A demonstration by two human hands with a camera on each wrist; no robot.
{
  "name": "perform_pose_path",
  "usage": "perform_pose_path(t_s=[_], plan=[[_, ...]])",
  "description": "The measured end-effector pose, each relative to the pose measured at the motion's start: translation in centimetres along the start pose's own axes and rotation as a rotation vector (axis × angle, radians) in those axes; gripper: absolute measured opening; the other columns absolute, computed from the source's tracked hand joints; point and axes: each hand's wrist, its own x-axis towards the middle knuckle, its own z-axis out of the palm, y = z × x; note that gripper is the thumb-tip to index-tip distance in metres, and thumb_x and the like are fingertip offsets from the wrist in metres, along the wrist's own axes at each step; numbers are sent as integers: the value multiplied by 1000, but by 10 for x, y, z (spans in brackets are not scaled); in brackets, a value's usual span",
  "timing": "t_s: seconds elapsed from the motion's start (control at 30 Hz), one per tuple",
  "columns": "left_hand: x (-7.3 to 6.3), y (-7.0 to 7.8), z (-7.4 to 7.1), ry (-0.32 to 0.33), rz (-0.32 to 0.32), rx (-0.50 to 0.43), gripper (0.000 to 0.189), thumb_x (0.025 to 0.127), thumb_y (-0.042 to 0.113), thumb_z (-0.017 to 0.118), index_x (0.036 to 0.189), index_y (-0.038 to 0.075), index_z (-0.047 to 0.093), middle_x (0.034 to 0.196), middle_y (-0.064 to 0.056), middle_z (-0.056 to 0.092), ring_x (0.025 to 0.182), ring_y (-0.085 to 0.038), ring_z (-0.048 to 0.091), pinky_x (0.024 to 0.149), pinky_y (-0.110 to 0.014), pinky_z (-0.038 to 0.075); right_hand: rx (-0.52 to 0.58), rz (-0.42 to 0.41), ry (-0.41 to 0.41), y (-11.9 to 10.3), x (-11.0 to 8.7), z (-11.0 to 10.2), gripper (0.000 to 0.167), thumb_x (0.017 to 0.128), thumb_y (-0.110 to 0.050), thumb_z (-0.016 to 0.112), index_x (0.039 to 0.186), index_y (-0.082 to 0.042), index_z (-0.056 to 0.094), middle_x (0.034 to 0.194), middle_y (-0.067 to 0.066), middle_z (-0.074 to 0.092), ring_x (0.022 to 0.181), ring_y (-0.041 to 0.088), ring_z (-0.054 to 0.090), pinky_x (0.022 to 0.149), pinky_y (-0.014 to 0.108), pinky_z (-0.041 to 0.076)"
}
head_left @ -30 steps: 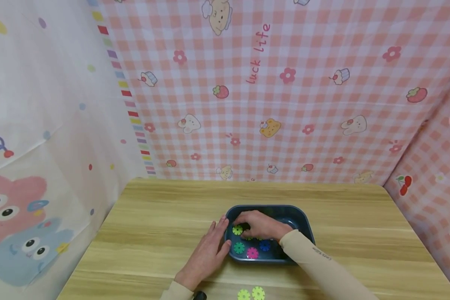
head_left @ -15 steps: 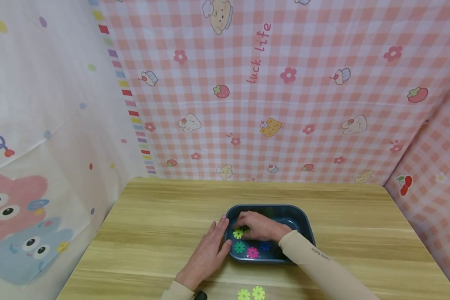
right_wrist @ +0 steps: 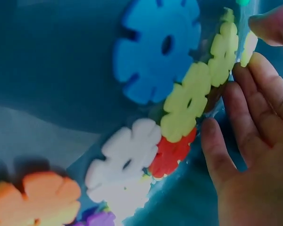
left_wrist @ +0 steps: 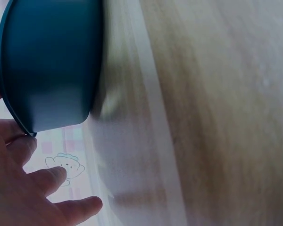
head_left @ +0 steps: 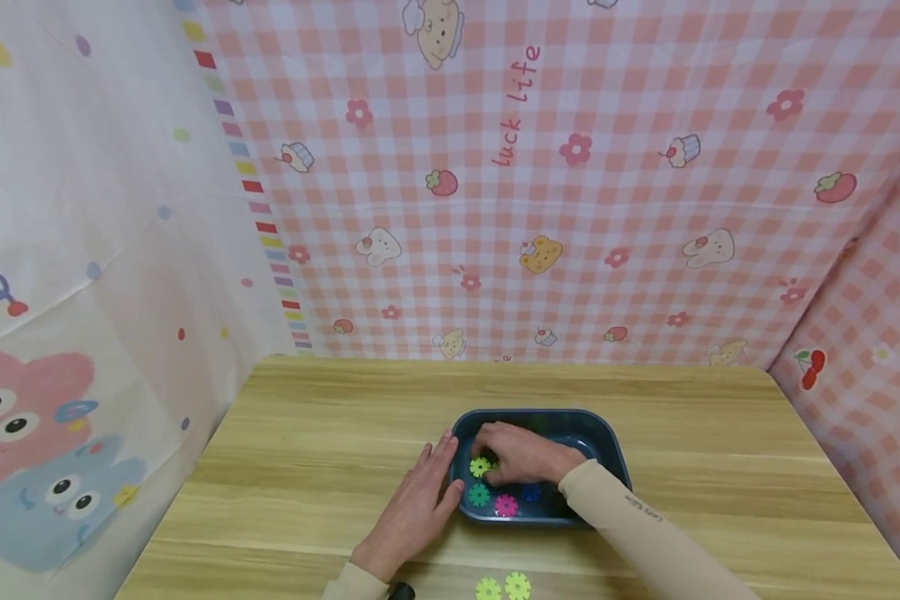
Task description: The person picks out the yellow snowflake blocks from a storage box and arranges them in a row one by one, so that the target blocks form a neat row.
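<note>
Head view — cloth [head_left: 630, 208] behind tray [head_left: 525, 522] reads "luck life".

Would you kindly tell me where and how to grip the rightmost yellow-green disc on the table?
Probably by its near and far edges, pinched from above: the notched disc appears to lie flat on the table, and a second disc sits close on its left.

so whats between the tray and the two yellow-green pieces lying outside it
Just bare wooden tabletop. The head view shows nothing lying between the near rim of the tray and the two yellow-green pieces.
</note>
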Motion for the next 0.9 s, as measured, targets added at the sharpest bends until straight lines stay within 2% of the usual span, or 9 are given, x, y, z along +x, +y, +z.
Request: perform_pose_path(t_s=[0.27,0.43,0.73,0.9], plan=[[0,1,1,-15,-20,9,60,110,32,47,163,9,31,170,-6,25,152,-43,27,112,-71,34,68,31,24,-1,-6,-7,34,90,-23,78,121,-11,73,121,0,69,107,12,62,104,40,53],[0,2,0,-31,-43,10,61,111,34,46,164,11,29,171,-4,23,154,-41,25,114,-70,33,71,40,47,0,-12,-14,31,93,-23,76,123,-14,74,123,-1,67,113,15,62,105,41,52],[0,2,-1,-27,-42,10,60,111,33,46,164,11,30,171,-4,23,154,-42,25,113,-71,33,89,17,85,-1,-26,-35,32,98,-23,73,128,-11,73,126,1,69,115,19,65,100,41,55],[0,3,-1,-19,-41,11,60,110,33,46,164,12,29,171,-5,23,153,-42,25,114,-70,32,124,27,116,-3,-37,-45,33,99,-26,73,129,-13,72,127,-1,68,117,18,64,101,42,54]])
